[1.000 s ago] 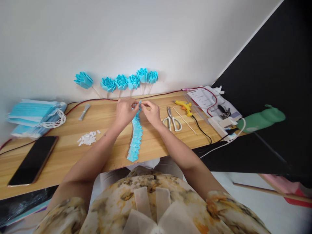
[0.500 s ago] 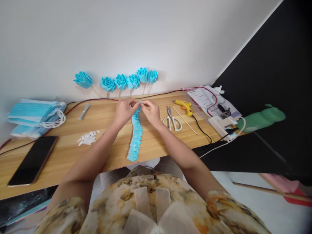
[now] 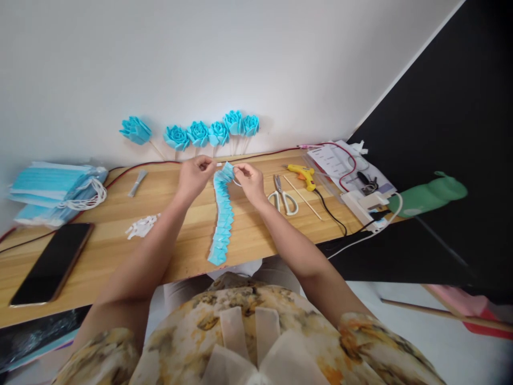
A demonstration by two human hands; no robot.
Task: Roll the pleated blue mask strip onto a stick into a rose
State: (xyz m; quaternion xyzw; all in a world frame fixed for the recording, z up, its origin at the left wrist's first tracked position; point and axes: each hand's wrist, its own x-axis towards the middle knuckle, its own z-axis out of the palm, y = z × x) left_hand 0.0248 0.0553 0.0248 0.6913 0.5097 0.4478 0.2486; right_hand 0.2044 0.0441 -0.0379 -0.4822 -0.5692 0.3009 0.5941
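Observation:
A pleated blue mask strip [image 3: 223, 224] runs up the table towards the wall, its top end bent to the right. My right hand [image 3: 251, 182] pinches that top end between thumb and fingers. My left hand [image 3: 197, 174] is closed just left of the strip's end, apart from it, with a small white slip [image 3: 218, 164] at its fingertips. Beyond the hands, several blue folded flowers [image 3: 199, 133] on thin sticks lean against the wall. A pile of small white slips [image 3: 141, 228] lies by my left forearm.
On the left are stacked blue face masks [image 3: 50, 184], a phone [image 3: 52, 264] and a grey bundle of thin strips [image 3: 137, 183]. To the right lie scissors [image 3: 283, 197], a wooden stick [image 3: 303, 198], a yellow glue gun [image 3: 303, 175], papers [image 3: 336, 163] and a white power strip [image 3: 364, 208] with cables.
My left hand has moved left, away from the strip's top end, with a white slip now showing at its fingertips. My right hand stays on the strip, whose top end now bends right.

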